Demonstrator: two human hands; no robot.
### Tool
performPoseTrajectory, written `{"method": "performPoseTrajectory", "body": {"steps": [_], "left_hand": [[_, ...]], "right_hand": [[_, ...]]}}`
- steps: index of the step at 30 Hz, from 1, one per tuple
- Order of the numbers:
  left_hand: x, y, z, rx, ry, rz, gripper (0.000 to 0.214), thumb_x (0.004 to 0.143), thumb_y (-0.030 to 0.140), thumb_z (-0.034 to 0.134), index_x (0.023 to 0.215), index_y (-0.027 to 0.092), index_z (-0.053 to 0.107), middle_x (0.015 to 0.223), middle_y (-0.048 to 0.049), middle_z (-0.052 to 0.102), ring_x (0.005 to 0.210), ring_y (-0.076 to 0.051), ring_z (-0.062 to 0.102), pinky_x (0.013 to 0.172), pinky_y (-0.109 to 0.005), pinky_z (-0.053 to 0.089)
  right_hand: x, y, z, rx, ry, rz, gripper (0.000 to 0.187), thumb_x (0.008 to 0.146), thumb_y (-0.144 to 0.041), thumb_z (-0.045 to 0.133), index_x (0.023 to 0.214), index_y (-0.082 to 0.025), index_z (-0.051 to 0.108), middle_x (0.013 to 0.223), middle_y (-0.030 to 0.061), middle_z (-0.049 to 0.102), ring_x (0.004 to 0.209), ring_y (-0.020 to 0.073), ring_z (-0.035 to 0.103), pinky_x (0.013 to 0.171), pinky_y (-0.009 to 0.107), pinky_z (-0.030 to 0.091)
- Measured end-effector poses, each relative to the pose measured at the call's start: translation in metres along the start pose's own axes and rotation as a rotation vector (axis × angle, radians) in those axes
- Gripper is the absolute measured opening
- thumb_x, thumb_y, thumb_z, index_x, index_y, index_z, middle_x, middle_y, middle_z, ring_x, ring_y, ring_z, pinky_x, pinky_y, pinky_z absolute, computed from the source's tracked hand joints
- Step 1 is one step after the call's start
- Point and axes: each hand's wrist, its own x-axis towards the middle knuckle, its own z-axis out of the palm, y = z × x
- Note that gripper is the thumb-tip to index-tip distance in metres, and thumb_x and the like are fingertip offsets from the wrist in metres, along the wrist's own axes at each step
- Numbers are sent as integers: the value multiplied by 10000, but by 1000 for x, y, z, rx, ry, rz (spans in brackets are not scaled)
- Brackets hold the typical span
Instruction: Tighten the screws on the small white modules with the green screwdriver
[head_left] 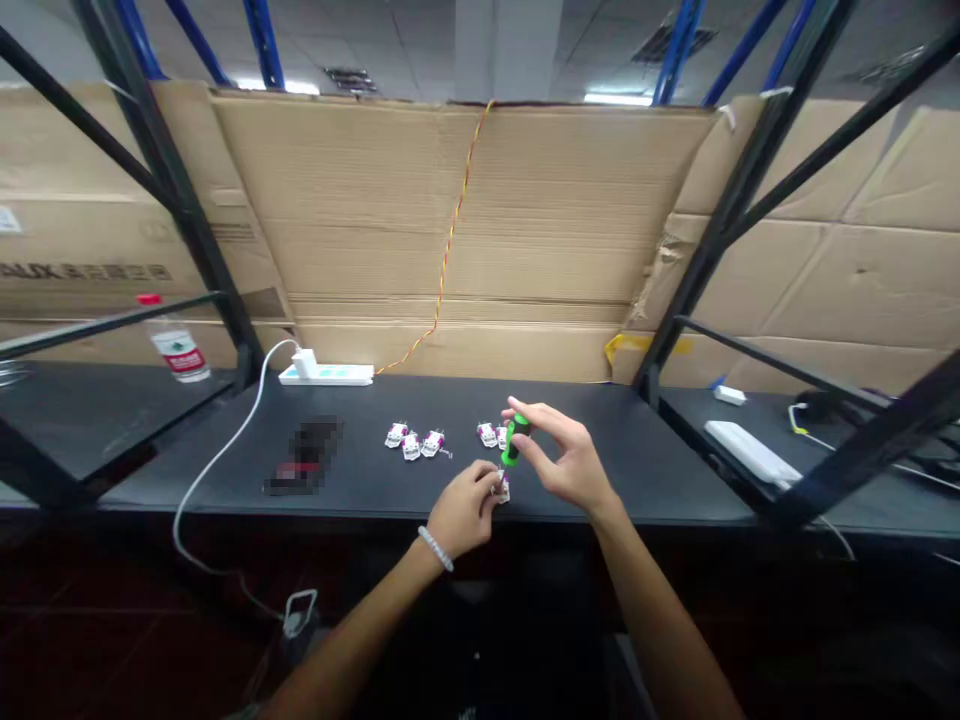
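Note:
My right hand (570, 460) pinches a small screwdriver (514, 440) with a green and black handle between thumb and fingers, its shaft pointing down. My left hand (463, 508) grips a small white and magenta part (503, 489) at the table's front, and the screwdriver's tip meets it. Several similar parts (410, 446) lie in a loose row on the black table (600, 480), just behind my hands. A beaded white bracelet (436, 548) circles my left wrist.
A white power strip (326, 375) with a plugged-in adapter sits at the table's back edge, its white cable (225, 455) looping off the front. A pixelated object (306, 456) lies left. A water bottle (176, 342) and white power bank (750, 452) stand on side shelves between dark rack posts.

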Motion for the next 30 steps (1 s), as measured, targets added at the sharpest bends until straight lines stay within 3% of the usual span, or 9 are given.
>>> {"method": "performPoseTrajectory", "body": {"steps": [3, 7, 9, 15, 22, 26, 30], "left_hand": [[1, 2, 2, 9, 12, -19, 199, 886, 46, 567, 960, 222, 625, 1157, -77, 647, 1037, -235, 666, 957, -378, 569], [1, 6, 5, 26, 26, -52, 195, 862, 44, 573, 941, 218, 612, 1159, -81, 643, 1034, -241, 662, 950, -384, 570], [1, 8, 6, 38, 33, -67, 184, 866, 53, 574, 941, 219, 603, 1164, -83, 640, 1032, -243, 662, 947, -385, 569], [0, 9, 7, 51, 41, -64, 170, 874, 60, 563, 930, 219, 582, 1147, -79, 636, 1014, -238, 660, 920, -375, 564], [1, 11, 9, 76, 58, -96, 164, 855, 60, 573, 904, 216, 558, 1134, -76, 639, 1003, -242, 663, 904, -380, 560], [2, 11, 9, 54, 68, -83, 175, 838, 47, 581, 889, 215, 569, 1114, -70, 642, 998, -233, 662, 912, -367, 558], [2, 10, 9, 62, 74, -87, 168, 836, 51, 592, 878, 213, 580, 1105, -64, 644, 991, -223, 661, 912, -351, 557]], "right_hand": [[1, 0, 1, -99, 74, -30, 385, 925, -323, 755, 1308, -297, 719, 1046, 65, 726, 882, 204, 707, 808, 367, 630], [-1, 1, 2, -14, -10, -9, 472, 1018, -280, 581, 1490, -291, 573, 1283, 110, 708, 1146, 250, 705, 1006, 448, 595], [-2, 2, 2, 42, -37, 10, 477, 1039, -254, 528, 1514, -297, 543, 1310, 105, 711, 1166, 246, 705, 1025, 450, 585], [-2, 0, 2, -61, 35, 4, 376, 973, -280, 672, 1349, -298, 686, 1078, 65, 713, 871, 197, 689, 840, 382, 616], [-6, -2, -3, 32, -46, -9, 472, 1022, -223, 543, 1486, -302, 575, 1318, 95, 696, 1189, 245, 689, 1056, 445, 564], [-7, -2, -2, 13, -21, -1, 463, 1018, -229, 577, 1476, -297, 587, 1262, 84, 720, 1051, 213, 705, 962, 399, 592], [-5, -2, -1, -97, 49, -52, 397, 945, -297, 729, 1340, -277, 698, 1076, 65, 716, 863, 189, 673, 812, 359, 606]]}}
